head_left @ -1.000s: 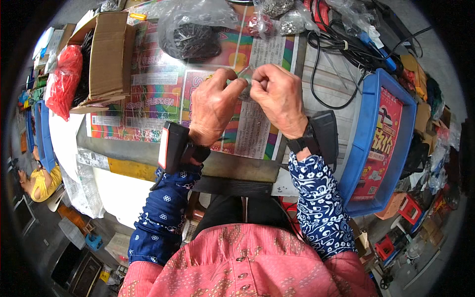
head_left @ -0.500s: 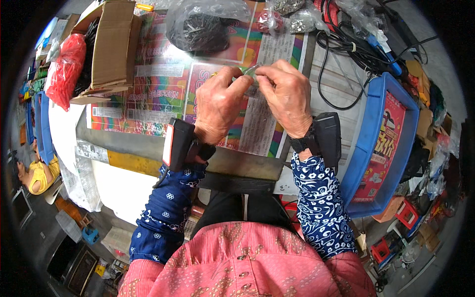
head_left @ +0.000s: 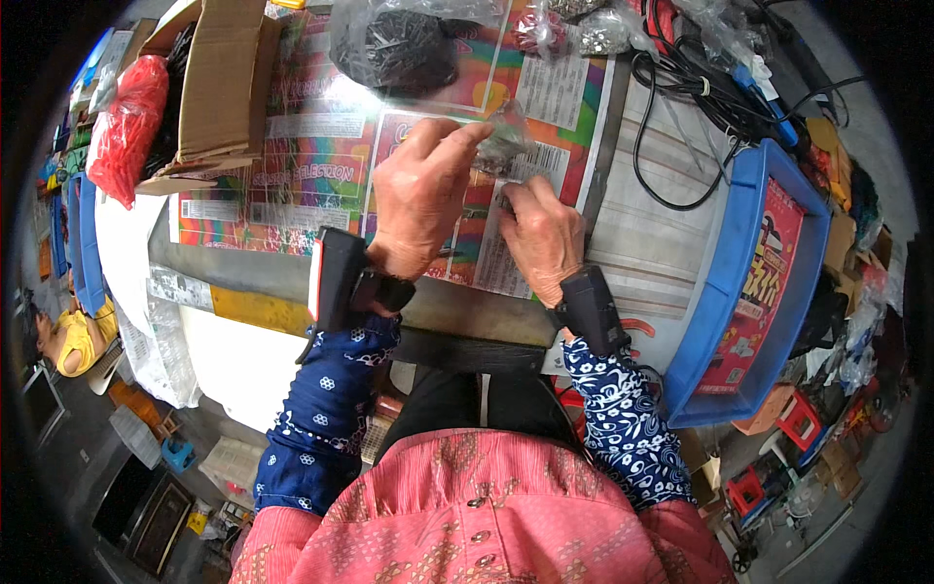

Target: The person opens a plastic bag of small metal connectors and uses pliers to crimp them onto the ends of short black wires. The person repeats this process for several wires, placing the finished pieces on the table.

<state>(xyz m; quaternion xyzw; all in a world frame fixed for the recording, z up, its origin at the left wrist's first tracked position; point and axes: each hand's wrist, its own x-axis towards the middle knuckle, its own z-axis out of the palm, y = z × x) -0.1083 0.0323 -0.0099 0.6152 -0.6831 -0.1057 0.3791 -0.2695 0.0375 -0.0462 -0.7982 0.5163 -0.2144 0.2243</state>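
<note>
My left hand [head_left: 425, 185] is closed, thumb and fingertips pinching the side of a small clear plastic bag [head_left: 507, 146]. Something small and greyish lies in the bag's lower part, too blurred to name. Just below the bag is my right hand [head_left: 545, 232], its fingers half bent and apart, with nothing visible in them. Both hands are over colourful printed sheets [head_left: 321, 146] that cover the worktable. Beyond them sits a large clear bag of dark screw-like pieces [head_left: 399, 54].
At the left stand an open cardboard box [head_left: 222, 88] and a bag of red pieces [head_left: 129, 131]. Black cables [head_left: 681, 97] lie coiled at the back right, near small bags of hardware [head_left: 603, 34]. A blue tray [head_left: 681, 380] borders the right side. A person in yellow [head_left: 83, 341] is far left.
My hands have parted. The right hand has let go of the small bag and moved down toward me; the left still holds it, and the bag now hangs more open to view.
</note>
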